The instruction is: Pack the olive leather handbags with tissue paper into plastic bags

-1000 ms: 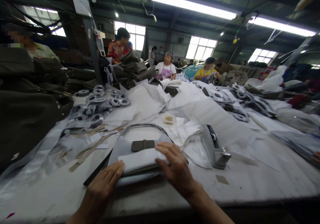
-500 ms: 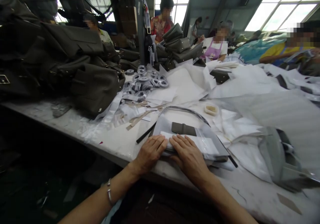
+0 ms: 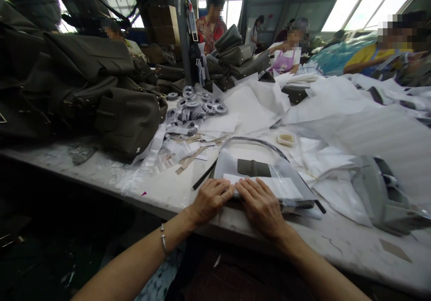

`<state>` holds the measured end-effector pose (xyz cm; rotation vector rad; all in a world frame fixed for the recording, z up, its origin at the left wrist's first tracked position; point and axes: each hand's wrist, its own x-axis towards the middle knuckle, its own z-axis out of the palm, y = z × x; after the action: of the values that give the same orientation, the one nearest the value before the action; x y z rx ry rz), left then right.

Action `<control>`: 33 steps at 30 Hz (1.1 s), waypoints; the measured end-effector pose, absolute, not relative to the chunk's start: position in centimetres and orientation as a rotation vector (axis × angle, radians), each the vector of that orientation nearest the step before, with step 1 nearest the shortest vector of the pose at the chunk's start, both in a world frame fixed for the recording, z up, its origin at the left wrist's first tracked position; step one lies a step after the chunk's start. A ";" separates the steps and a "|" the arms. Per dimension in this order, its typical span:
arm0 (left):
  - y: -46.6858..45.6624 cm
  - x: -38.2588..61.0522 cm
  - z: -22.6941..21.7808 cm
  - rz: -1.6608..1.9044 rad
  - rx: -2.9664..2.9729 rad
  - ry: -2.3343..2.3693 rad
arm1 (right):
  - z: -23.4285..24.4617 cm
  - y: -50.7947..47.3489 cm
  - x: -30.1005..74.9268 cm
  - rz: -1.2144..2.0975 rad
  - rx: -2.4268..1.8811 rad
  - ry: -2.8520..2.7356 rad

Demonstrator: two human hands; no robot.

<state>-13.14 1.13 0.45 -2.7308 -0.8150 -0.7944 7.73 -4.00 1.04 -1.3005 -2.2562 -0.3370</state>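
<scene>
Together, left hand (image 3: pixel 211 200) and right hand (image 3: pixel 262 204) touch a bag (image 3: pixel 254 168), grip openness unclear, near a yellowish-filled tub (image 3: pixel 286 139).

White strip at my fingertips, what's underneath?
Under the white strip lies a wrapped bag, dark tab showing beyond. What the strip, left hand and right hand cover is hidden.

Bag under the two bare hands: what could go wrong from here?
The left hand and right hand rest along the white strip, so uneven pressure might crease or shift it. The bag lies close to the near edge of the table, so it could slip off if pulled. Its handle curves close to a small tub, which might get knocked.
</scene>
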 end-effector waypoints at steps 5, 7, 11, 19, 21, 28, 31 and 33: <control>-0.6 -13.6 0.7 -0.674 -2.580 -0.694 | 1.2 -4.3 7.4 -0.397 -1.286 -2.224; -0.9 -13.5 1.1 -0.559 -2.506 -0.677 | 1.2 -4.3 7.2 -0.411 -1.279 -2.205; -0.1 -12.7 0.8 -0.493 -2.362 -0.586 | 0.8 -3.9 6.8 -0.415 -1.326 -2.163; 2.5 -13.3 1.3 -0.613 -2.461 -0.490 | 1.4 -3.6 6.0 -0.419 -1.406 -2.198; 2.8 -13.4 2.1 -0.687 -2.482 -0.493 | 2.1 -3.2 6.0 -0.495 -1.426 -2.207; 2.3 -12.7 2.8 -0.832 -2.411 -0.615 | 4.6 -1.6 6.5 -0.510 -1.362 -2.374; 2.1 -12.8 2.4 -0.897 -2.342 -0.605 | 4.8 -1.6 5.7 -0.490 -1.379 -2.390; 2.1 -13.3 1.8 -0.936 -2.349 -0.583 | 5.4 -1.9 5.4 -0.449 -1.408 -2.389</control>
<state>-13.27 2.09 1.81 -2.3492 -0.5826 -0.9356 5.38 -1.91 5.39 -1.4081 -2.3887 -0.4490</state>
